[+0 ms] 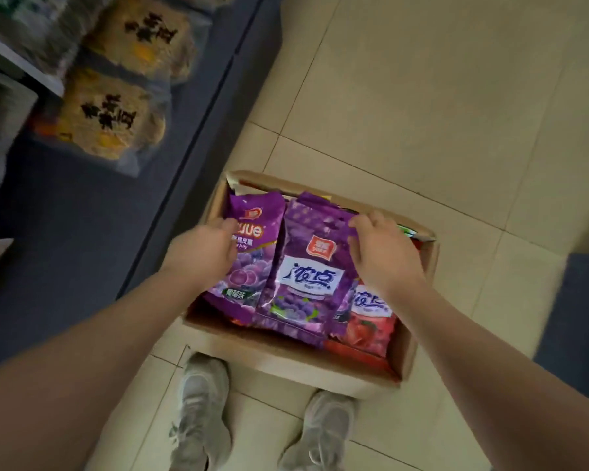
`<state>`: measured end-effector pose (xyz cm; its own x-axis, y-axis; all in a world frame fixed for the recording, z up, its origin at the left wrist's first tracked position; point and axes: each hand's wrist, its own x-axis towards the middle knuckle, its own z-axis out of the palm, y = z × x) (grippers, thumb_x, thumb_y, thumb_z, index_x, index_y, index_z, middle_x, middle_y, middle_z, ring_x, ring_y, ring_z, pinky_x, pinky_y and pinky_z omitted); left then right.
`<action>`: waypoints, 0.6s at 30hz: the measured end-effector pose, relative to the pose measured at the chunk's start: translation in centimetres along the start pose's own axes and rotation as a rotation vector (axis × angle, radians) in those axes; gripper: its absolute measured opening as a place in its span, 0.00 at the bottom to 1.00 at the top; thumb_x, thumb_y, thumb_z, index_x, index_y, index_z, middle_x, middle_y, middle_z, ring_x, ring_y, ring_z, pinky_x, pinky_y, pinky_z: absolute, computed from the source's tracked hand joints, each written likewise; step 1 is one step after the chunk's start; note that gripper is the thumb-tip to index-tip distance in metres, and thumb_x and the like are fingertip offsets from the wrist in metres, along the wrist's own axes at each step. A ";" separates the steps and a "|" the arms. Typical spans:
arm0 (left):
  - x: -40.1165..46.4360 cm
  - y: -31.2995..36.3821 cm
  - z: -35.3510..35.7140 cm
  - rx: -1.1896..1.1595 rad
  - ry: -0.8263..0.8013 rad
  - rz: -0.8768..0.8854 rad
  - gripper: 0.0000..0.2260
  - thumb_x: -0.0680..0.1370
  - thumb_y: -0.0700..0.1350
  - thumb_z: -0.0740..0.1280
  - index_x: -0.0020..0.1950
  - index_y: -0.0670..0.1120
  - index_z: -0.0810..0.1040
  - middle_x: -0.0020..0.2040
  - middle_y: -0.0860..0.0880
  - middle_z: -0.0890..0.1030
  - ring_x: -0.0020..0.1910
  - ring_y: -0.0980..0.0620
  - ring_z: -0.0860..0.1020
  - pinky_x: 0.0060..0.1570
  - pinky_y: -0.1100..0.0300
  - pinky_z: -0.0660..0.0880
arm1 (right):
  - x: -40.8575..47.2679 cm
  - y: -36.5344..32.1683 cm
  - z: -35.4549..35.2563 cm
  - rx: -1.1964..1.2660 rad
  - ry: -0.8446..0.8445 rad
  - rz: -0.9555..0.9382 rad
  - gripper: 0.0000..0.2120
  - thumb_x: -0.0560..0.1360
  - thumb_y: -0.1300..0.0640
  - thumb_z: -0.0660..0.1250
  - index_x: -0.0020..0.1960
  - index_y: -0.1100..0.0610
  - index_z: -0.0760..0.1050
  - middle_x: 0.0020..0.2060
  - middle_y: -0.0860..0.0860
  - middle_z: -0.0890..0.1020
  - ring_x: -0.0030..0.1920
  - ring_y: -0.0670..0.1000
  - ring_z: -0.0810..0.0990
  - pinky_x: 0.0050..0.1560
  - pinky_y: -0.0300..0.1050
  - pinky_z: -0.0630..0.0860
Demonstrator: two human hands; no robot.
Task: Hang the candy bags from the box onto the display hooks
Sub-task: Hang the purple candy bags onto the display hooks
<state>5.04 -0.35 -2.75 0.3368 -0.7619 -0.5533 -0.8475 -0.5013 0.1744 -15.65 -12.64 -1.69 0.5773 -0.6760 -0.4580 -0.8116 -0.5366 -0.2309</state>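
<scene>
An open cardboard box [288,360] stands on the tiled floor in front of my feet. It holds several candy bags. My left hand [203,248] grips the left side of a purple grape jelly bag [252,263]. My right hand [383,251] pinches the top right corner of a purple bag [308,266] with white lettering that lies in the middle. A red strawberry bag [371,321] lies at the right, partly under the purple one. No display hooks are in view.
A dark grey shelf base [92,226] runs along the left, with yellow snack bags [113,113] on it. My two grey shoes [201,413] stand just before the box. A dark blue object [578,311] sits at the right edge.
</scene>
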 end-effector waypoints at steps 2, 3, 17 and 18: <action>1.9 0.1 -0.3 0.048 0.035 0.082 0.12 0.78 0.44 0.59 0.60 0.43 0.70 0.57 0.43 0.75 0.53 0.41 0.76 0.46 0.49 0.75 | 1.6 -0.3 0.7 0.010 0.024 -0.011 0.16 0.79 0.57 0.55 0.65 0.60 0.67 0.60 0.59 0.74 0.60 0.60 0.72 0.58 0.52 0.70; 2.8 0.0 -0.4 0.076 0.035 0.107 0.13 0.77 0.44 0.59 0.61 0.43 0.69 0.58 0.43 0.74 0.54 0.41 0.75 0.47 0.49 0.75 | 2.2 -0.4 1.0 0.013 0.012 -0.016 0.16 0.79 0.57 0.55 0.66 0.59 0.67 0.61 0.58 0.75 0.60 0.59 0.72 0.58 0.52 0.70; 6.6 2.2 1.1 -0.030 0.098 0.088 0.13 0.78 0.42 0.61 0.62 0.44 0.69 0.60 0.43 0.73 0.59 0.42 0.71 0.51 0.48 0.70 | 1.0 4.4 0.6 -0.133 -0.183 -0.063 0.09 0.80 0.58 0.54 0.59 0.54 0.68 0.50 0.56 0.78 0.49 0.59 0.79 0.37 0.45 0.68; 6.8 2.3 1.0 -0.008 0.101 0.086 0.12 0.78 0.44 0.62 0.60 0.43 0.72 0.59 0.42 0.73 0.59 0.41 0.70 0.55 0.49 0.68 | 1.0 4.5 0.4 -0.133 -0.183 -0.070 0.09 0.80 0.58 0.54 0.59 0.53 0.68 0.50 0.56 0.78 0.50 0.59 0.78 0.38 0.46 0.68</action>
<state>4.95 -6.32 -6.92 0.3028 -0.8395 -0.4512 -0.8720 -0.4351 0.2243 -18.75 -15.50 -3.56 0.5958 -0.5387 -0.5957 -0.7442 -0.6491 -0.1575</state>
